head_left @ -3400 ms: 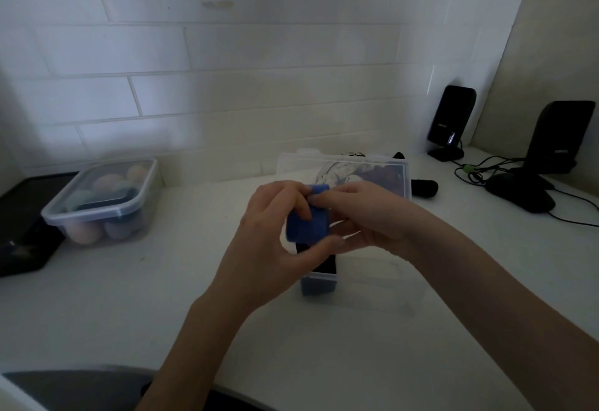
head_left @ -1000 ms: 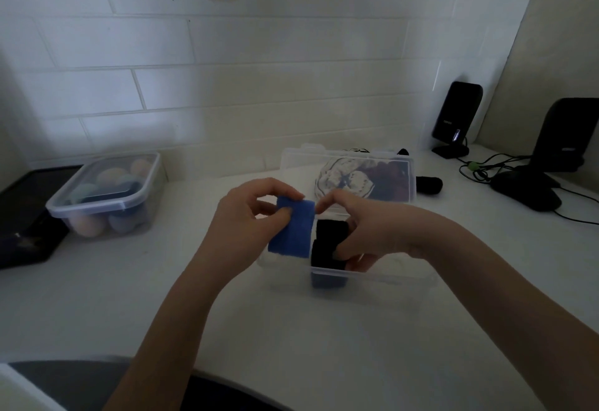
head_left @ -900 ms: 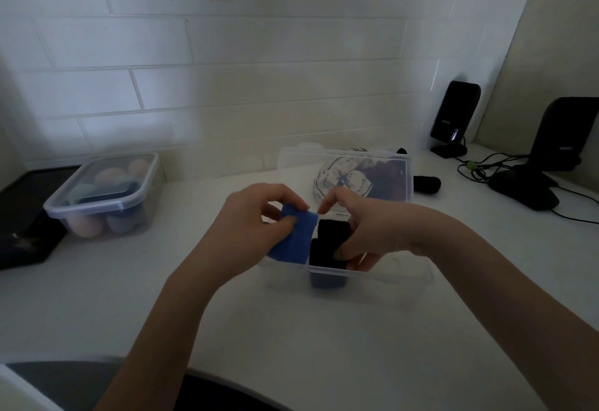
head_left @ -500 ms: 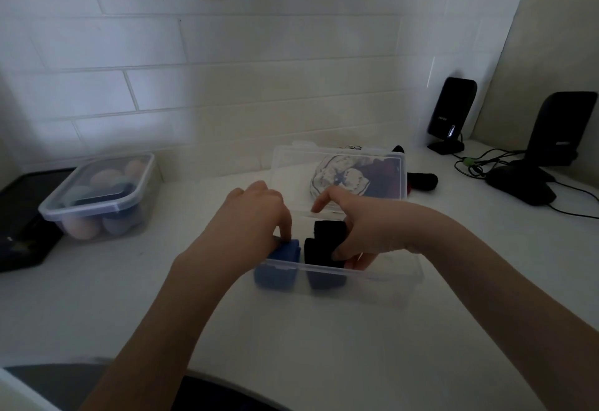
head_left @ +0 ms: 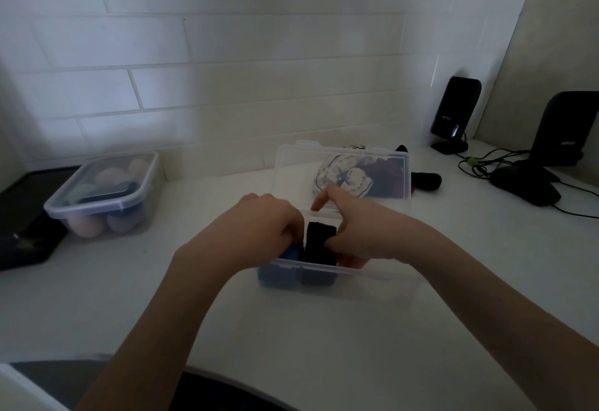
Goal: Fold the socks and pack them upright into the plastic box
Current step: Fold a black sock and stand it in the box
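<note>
A clear plastic box (head_left: 372, 284) stands open on the white counter, its lid (head_left: 291, 177) raised behind it. Inside at the left end a folded blue sock (head_left: 278, 273) stands upright, with a folded black sock (head_left: 319, 242) right beside it. My left hand (head_left: 262, 225) reaches into the box over the blue sock with fingers curled down on it. My right hand (head_left: 353, 232) grips the black sock from the right, index finger stretched toward the lid. Loose socks, a patterned white one (head_left: 343, 177) and a dark red one (head_left: 385, 177), show through the lid.
A lidded clear container (head_left: 103, 196) with rounded pastel items sits at the left. A black sock (head_left: 426, 180) lies right of the lid. Two black speakers (head_left: 455, 112) (head_left: 565, 128), a mouse (head_left: 525, 185) and cables occupy the right corner. A dark tray (head_left: 22, 232) is at far left.
My left hand has lowered the blue sock from above the box down into its left end beside the black sock. My right hand stayed on the black sock.
</note>
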`<state>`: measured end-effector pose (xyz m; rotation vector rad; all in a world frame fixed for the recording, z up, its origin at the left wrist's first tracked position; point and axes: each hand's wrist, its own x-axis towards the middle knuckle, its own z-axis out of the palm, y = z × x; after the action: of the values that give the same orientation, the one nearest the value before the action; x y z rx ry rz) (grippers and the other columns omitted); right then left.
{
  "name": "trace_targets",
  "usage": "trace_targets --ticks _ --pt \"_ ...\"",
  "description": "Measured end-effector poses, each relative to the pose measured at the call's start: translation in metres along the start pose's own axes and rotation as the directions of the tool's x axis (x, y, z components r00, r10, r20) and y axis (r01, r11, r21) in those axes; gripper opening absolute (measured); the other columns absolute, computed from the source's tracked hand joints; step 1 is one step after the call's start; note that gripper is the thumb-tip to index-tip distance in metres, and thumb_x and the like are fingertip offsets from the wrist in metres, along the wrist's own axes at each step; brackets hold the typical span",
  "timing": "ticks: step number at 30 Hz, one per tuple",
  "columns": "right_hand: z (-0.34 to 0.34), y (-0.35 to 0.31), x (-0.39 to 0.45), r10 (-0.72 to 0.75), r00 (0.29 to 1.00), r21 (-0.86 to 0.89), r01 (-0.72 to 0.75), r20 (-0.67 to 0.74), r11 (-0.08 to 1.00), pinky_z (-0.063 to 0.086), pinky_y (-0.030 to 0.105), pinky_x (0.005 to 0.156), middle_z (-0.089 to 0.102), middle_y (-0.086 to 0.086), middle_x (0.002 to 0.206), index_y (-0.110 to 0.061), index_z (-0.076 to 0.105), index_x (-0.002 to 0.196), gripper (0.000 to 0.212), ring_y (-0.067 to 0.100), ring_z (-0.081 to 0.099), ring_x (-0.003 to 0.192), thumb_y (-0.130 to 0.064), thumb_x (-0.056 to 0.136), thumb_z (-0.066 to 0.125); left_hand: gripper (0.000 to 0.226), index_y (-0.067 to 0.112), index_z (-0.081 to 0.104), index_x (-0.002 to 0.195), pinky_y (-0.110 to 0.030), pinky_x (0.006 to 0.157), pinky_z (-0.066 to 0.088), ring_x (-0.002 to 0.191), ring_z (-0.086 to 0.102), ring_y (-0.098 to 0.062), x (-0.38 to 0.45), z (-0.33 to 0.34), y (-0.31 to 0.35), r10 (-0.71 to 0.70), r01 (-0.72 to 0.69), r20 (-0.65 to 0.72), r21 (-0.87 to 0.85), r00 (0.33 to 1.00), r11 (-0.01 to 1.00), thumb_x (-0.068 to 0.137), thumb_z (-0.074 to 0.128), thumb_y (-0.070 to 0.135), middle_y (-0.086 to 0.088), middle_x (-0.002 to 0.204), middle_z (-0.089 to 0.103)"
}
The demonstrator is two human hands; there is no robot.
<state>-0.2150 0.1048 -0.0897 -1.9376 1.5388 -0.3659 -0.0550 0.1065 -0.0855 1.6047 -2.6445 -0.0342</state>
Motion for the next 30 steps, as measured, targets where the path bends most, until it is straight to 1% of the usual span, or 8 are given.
trace_targets --ticks 4,7,12,15,19,21,24,30 --pt "0.010 -0.002 -0.003 -0.086 0.992 -0.169 0.069 -0.095 0.983 0.034 0.018 0.046 0.040 -0.004 0.068 -0.021 0.035 0.122 0.048 0.005 0.041 0.057 -0.007 0.083 0.059 0.030 0.025 0.068 0.104 -0.034 0.094 0.045 0.096 0.062 -0.018 -0.004 0.001 -0.002 -0.004 0.003 -0.017 -0.097 1.000 0.995 0.088 0.047 0.011 0.004 0.105 0.070" --pt "0.017 -0.002 -0.005 -0.149 0.976 -0.218 0.112 -0.160 0.969 0.026 0.018 0.046 0.035 -0.007 0.066 -0.019 0.035 0.120 0.046 0.003 0.036 0.056 -0.009 0.082 0.059 0.034 0.026 0.067 0.111 -0.030 0.090 0.048 0.096 0.061 -0.013 -0.005 -0.001 0.000 0.010 -0.016 -0.031 -0.191 0.999 0.981 0.088 0.049 0.010 0.004 0.110 0.069" --pt "0.019 -0.002 -0.006 -0.160 0.958 -0.274 0.092 -0.238 0.957 0.038 0.030 0.064 0.039 -0.002 0.071 -0.019 0.036 0.115 0.042 0.022 0.049 0.073 -0.007 0.082 0.059 0.031 0.028 0.069 0.110 -0.019 0.076 0.043 0.083 0.059 -0.011 -0.003 0.003 -0.002 0.024 -0.022 0.003 -0.228 1.000 0.973 0.086 0.056 0.013 0.000 0.105 0.071" --pt "0.018 -0.003 -0.009 -0.225 0.943 -0.306 0.146 -0.243 0.941 0.046 0.036 0.065 0.047 0.003 0.074 -0.016 0.038 0.109 0.035 0.026 0.053 0.074 -0.006 0.082 0.059 0.026 0.025 0.073 0.103 -0.017 0.073 0.043 0.080 0.061 -0.009 -0.005 0.004 -0.006 0.018 -0.025 -0.030 -0.239 0.999 0.971 0.084 0.059 0.015 0.003 0.099 0.073" --pt "0.013 -0.009 -0.005 -0.214 0.969 -0.425 0.143 -0.124 0.894 0.051 0.037 0.082 0.063 0.007 0.107 -0.018 0.058 0.110 0.029 0.025 0.059 0.096 -0.016 0.082 0.065 0.023 0.021 0.073 0.102 -0.032 0.083 0.052 0.086 0.066 -0.015 -0.007 0.004 -0.005 0.009 -0.030 -0.079 -0.259 0.997 0.965 0.085 0.058 0.015 0.001 0.095 0.074" --pt "0.010 -0.011 -0.001 -0.148 0.989 -0.458 0.119 -0.028 0.881 0.051 0.037 0.088 0.067 0.008 0.112 -0.016 0.067 0.112 0.031 0.025 0.062 0.101 -0.027 0.083 0.066 0.023 0.020 0.073 0.102 -0.034 0.084 0.052 0.086 0.067 -0.015 -0.007 0.004 -0.006 0.001 -0.029 -0.103 -0.266 0.995 0.964 0.086 0.057 0.014 0.000 0.096 0.074" --pt "0.007 -0.005 -0.001 -0.192 0.981 -0.410 0.177 0.004 0.895 0.054 0.034 0.077 0.072 0.009 0.094 -0.017 0.073 0.102 0.030 0.023 0.065 0.084 -0.033 0.077 0.070 0.024 0.020 0.073 0.102 -0.027 0.082 0.052 0.085 0.066 -0.013 -0.006 0.008 -0.007 -0.010 -0.025 -0.128 -0.268 0.992 0.963 0.086 0.057 0.013 0.001 0.096 0.074" --pt "0.003 0.001 -0.001 -0.311 0.950 -0.413 0.298 0.037 0.860 0.043 0.021 0.058 0.071 0.000 0.074 -0.029 0.075 0.100 0.031 0.012 0.058 0.063 -0.040 0.070 0.075 0.025 0.023 0.075 0.095 -0.010 0.068 0.040 0.081 0.065 -0.011 -0.004 0.017 -0.006 -0.057 -0.006 -0.191 -0.313 0.980 0.950 0.083 0.056 0.011 0.004 0.091 0.075"
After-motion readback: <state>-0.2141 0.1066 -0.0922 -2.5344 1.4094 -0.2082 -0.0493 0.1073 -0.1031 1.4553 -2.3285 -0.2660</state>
